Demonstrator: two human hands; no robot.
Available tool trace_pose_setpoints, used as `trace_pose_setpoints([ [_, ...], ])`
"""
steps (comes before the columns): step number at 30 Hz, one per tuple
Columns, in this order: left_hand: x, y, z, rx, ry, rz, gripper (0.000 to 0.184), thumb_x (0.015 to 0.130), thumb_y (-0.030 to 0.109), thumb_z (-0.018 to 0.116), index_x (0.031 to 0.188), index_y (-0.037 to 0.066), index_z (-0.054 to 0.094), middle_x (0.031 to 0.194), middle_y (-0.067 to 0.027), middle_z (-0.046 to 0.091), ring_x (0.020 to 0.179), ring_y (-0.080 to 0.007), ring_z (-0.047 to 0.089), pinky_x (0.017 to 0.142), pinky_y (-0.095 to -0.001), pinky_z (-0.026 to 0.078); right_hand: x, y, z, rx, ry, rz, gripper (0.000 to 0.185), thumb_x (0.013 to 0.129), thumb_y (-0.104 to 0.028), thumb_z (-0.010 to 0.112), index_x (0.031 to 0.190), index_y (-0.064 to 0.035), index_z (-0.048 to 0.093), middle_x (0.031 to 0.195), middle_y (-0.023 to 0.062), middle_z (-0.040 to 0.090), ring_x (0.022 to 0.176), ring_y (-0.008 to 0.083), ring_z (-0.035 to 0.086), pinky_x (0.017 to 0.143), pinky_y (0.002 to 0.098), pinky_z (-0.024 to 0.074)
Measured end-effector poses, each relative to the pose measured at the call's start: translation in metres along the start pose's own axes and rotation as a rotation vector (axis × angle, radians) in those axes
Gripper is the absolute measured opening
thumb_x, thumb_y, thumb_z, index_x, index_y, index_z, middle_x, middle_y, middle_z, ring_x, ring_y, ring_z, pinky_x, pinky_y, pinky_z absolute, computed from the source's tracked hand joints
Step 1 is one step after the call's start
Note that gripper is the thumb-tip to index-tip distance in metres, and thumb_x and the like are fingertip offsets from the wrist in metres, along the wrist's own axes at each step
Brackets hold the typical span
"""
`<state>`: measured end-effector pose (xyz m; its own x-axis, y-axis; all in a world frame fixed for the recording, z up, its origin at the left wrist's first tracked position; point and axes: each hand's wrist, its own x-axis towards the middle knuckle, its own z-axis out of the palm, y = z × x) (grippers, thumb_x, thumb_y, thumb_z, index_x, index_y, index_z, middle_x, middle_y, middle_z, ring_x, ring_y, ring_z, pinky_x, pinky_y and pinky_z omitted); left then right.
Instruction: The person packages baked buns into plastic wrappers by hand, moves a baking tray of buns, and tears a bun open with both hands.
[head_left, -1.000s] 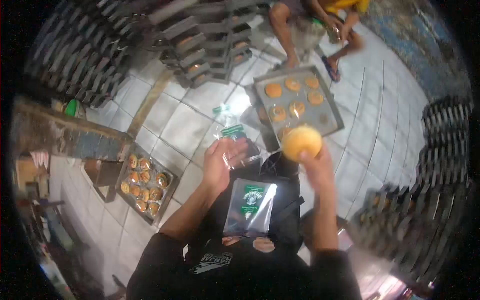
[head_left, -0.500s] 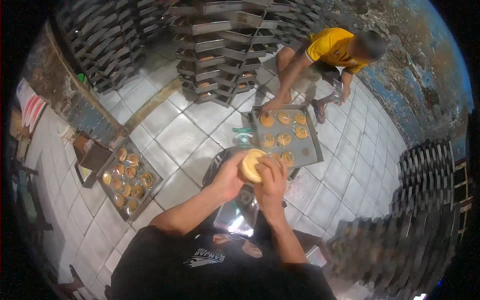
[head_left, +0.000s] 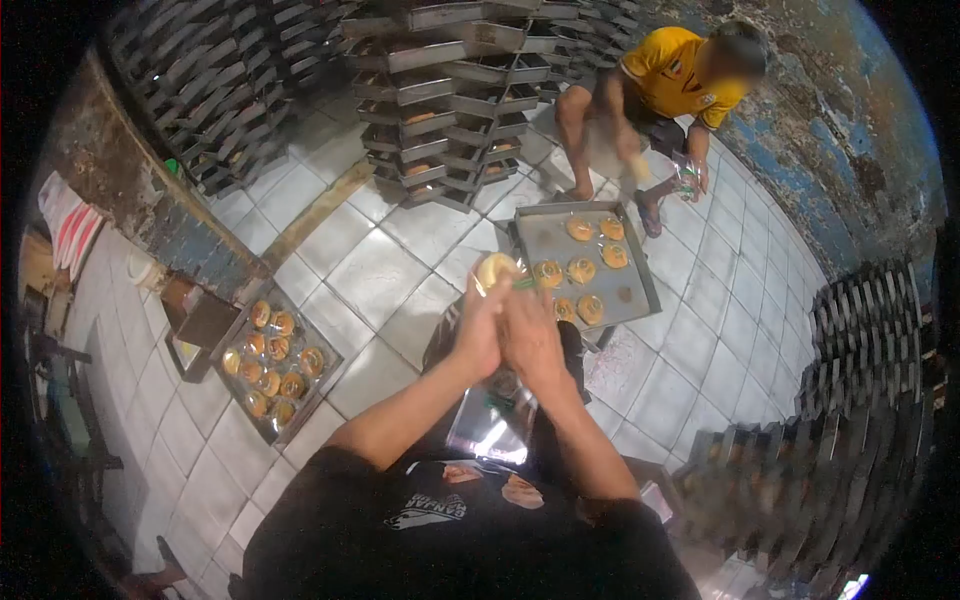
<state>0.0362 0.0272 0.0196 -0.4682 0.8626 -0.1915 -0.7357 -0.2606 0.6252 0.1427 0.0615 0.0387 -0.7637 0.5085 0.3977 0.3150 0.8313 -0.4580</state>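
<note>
Both my hands hold a round golden bun (head_left: pixel 497 268) in front of me, with clear plastic film around it. My left hand (head_left: pixel 480 330) is closed at its left and lower side. My right hand (head_left: pixel 530 335) is closed over the right side, its fingers partly hiding the film. On my lap below lies a stack of shiny clear plastic bags (head_left: pixel 488 432). Just beyond my hands, a metal tray (head_left: pixel 540 240) on the right carries several buns (head_left: pixel 581 269).
A left tray (head_left: pixel 322 388) holds several wrapped buns (head_left: pixel 278 348). A co-worker in a yellow shirt (head_left: pixel 665 70) squats beyond the right tray, a clear bag (head_left: pixel 688 180) in one hand, the other blurred. Stacked metal trays (head_left: pixel 435 85) tower ahead; more stacks (head_left: pixel 850 400) stand right.
The bun in my hands has moved forward, and clear film now shows around it. The co-worker's hand has lifted off the tray, and the bun at its near-left corner from them is gone.
</note>
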Motion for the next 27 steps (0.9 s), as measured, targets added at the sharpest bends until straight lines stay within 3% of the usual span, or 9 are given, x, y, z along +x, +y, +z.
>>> trace_pose_setpoints([
  [3, 0.004, -0.008, 0.002, -0.083, 0.146, -0.015, 0.046, 0.102, 0.037, 0.057, 0.143, 0.017, 0.049, 0.131, -0.0096, 0.06, 0.119, -0.0277, 0.059, 0.107, -0.0431, 0.046, 0.012, 0.006, -0.011, -0.029, -0.119, 0.096, 0.052, 0.084, -0.005, 0.068, 0.135, -0.0037, 0.058, 0.129, 0.0177, 0.062, 0.127, 0.0381, 0.055, 0.114, 0.0609, 0.0329],
  [4, 0.019, -0.008, -0.01, -0.218, 0.099, -0.132, 0.058, 0.101, 0.057, 0.051, 0.137, 0.012, 0.054, 0.128, -0.011, 0.062, 0.12, -0.0285, 0.059, 0.106, -0.045, 0.047, 0.01, -0.001, -0.02, -0.025, -0.058, 0.006, 0.046, 0.085, -0.006, 0.068, 0.13, -0.0035, 0.06, 0.126, 0.0172, 0.064, 0.122, 0.038, 0.058, 0.112, 0.0598, 0.0352],
  [5, 0.025, -0.013, -0.024, -0.217, 0.102, -0.139, 0.058, 0.101, 0.057, 0.051, 0.137, 0.012, 0.054, 0.128, -0.011, 0.062, 0.12, -0.0285, 0.059, 0.106, -0.045, 0.047, 0.008, -0.005, -0.025, -0.024, 0.001, -0.081, 0.041, 0.086, -0.007, 0.068, 0.126, -0.0034, 0.063, 0.122, 0.0167, 0.066, 0.118, 0.038, 0.06, 0.109, 0.0587, 0.0375],
  [8, 0.022, 0.0, -0.02, -0.286, 0.098, -0.319, 0.086, 0.096, 0.08, 0.029, 0.134, 0.009, 0.057, 0.126, -0.0135, 0.065, 0.112, -0.0304, 0.065, 0.101, -0.0462, 0.051, 0.001, -0.011, -0.014, 0.178, 0.035, 0.071, 0.033, 0.086, -0.009, 0.069, 0.119, -0.0046, 0.066, 0.118, 0.0152, 0.067, 0.114, 0.0346, 0.062, 0.105, 0.0547, 0.0407],
  [16, 0.025, 0.012, -0.043, -0.341, 0.055, -0.307, 0.078, 0.101, 0.073, 0.03, 0.134, 0.007, 0.056, 0.128, -0.0148, 0.063, 0.117, -0.0335, 0.062, 0.103, -0.0511, 0.049, 0.0, -0.026, -0.021, 0.082, 0.054, -0.053, 0.023, 0.087, -0.006, 0.07, 0.111, -0.0062, 0.068, 0.106, 0.0115, 0.07, 0.096, 0.0326, 0.067, 0.091, 0.0416, 0.0499],
  [18, 0.029, 0.016, -0.04, -0.368, 0.004, -0.331, 0.073, 0.102, 0.07, 0.032, 0.133, 0.008, 0.056, 0.126, -0.0123, 0.063, 0.12, -0.0306, 0.06, 0.104, -0.0512, 0.049, -0.001, -0.032, -0.016, 0.391, -0.118, 0.237, 0.011, 0.09, -0.008, 0.069, 0.1, -0.0052, 0.066, 0.099, 0.0107, 0.069, 0.091, 0.0291, 0.067, 0.083, 0.0379, 0.0514],
  [23, 0.034, 0.017, -0.041, -0.289, 0.047, -0.295, 0.073, 0.104, 0.065, 0.034, 0.137, 0.002, 0.053, 0.133, -0.0199, 0.061, 0.121, -0.0382, 0.06, 0.105, -0.0552, 0.051, -0.023, -0.038, -0.031, 0.938, -0.511, 0.184, 0.015, 0.092, -0.008, 0.072, 0.086, -0.0036, 0.059, 0.093, 0.0047, 0.065, 0.085, 0.0178, 0.063, 0.075, 0.0323, 0.0498],
  [25, 0.028, 0.03, -0.055, -0.311, 0.078, -0.304, 0.072, 0.104, 0.065, 0.034, 0.137, 0.003, 0.053, 0.134, -0.0202, 0.061, 0.122, -0.0382, 0.059, 0.105, -0.0565, 0.05, -0.035, -0.043, -0.044, 1.707, -0.722, -0.015, 0.016, 0.092, -0.01, 0.074, 0.088, -0.0052, 0.06, 0.095, 0.0039, 0.066, 0.087, 0.0171, 0.063, 0.074, 0.0326, 0.0501],
  [27, 0.025, 0.045, -0.06, -0.359, 0.123, -0.305, 0.071, 0.104, 0.064, 0.034, 0.136, 0.004, 0.053, 0.136, -0.0207, 0.059, 0.125, -0.0382, 0.058, 0.105, -0.059, 0.049, -0.036, -0.029, -0.034, 1.141, -0.155, 0.548, 0.026, 0.084, -0.011, 0.082, 0.099, -0.0034, 0.062, 0.102, 0.0095, 0.067, 0.094, 0.0244, 0.066, 0.082, 0.0371, 0.0535],
])
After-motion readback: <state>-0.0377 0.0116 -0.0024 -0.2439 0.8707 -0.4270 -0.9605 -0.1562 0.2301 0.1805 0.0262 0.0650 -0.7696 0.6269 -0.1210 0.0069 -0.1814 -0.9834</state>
